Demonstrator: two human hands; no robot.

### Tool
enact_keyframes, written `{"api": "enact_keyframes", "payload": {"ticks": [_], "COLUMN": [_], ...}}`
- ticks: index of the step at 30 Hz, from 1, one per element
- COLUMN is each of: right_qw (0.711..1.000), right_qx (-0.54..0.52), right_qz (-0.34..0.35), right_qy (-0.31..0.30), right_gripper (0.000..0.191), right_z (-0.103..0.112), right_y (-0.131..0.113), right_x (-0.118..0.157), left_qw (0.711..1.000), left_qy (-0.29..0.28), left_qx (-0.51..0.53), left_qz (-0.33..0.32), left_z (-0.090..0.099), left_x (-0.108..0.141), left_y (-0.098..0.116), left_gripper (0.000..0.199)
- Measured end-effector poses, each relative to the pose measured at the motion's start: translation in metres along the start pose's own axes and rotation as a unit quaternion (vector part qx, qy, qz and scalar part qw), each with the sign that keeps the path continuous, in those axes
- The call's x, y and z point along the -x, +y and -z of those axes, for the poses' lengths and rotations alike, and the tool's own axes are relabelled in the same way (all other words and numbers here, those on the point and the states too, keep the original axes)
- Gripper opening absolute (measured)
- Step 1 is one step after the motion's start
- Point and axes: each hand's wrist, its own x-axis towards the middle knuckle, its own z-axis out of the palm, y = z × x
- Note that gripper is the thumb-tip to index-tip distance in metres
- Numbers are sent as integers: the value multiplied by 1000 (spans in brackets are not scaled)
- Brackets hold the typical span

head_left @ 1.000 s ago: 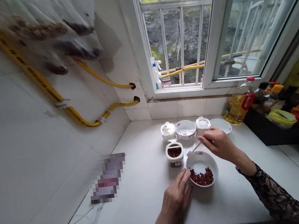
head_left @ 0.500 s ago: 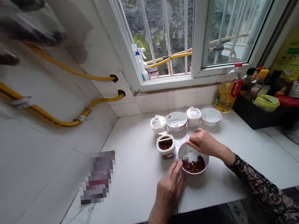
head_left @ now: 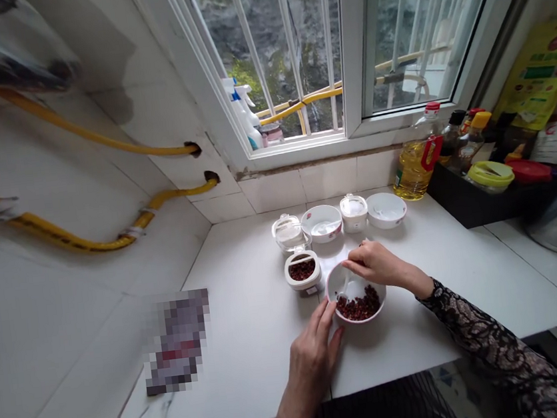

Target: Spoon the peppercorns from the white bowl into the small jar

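Observation:
A white bowl [head_left: 382, 296] with a pink rim holds a heap of dark red peppercorn-like bits [head_left: 363, 307]. My left hand [head_left: 310, 349] grips the bowl's left side, fingertips at the rim and thumb lower down. Above the bowl, my right hand [head_left: 378, 265] is closed on the handle of a pale spoon [head_left: 346, 286], whose lower end reaches down inside. Its fingers hide the upper part of the spoon. Close behind on the left stands an open seasoning jar [head_left: 312, 284] with similar dark red bits in it.
Along the back stand a lidded jar [head_left: 289, 233], a bowl with something pale in it [head_left: 323, 231], a second lidded jar [head_left: 354, 215] and another white bowl [head_left: 387, 211]. An oil bottle [head_left: 411, 170] and a black seasoning box [head_left: 459, 205] are at right. A pixelated object [head_left: 178, 344] lies left.
The view has shifted slightly, so the counter items appear moved a little. My left hand stays on the bowl, and my right hand keeps the spoon inside. The bits look slightly rearranged.

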Motion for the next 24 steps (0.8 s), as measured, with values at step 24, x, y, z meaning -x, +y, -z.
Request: {"api": "enact_keyframes", "payload": {"ticks": [24], "right_qw": [998], "right_qx": [21], "right_qz": [-53], "right_qy": [32], "right_gripper": [42], "right_z": [-3], "right_y": [7], "right_x": [2], "left_qw": [1000], "left_qy": [6], "left_qx": [-10], "left_qz": [-9], "left_z": [0], "left_x": [2], "left_y": [-1], "left_gripper": [38]}}
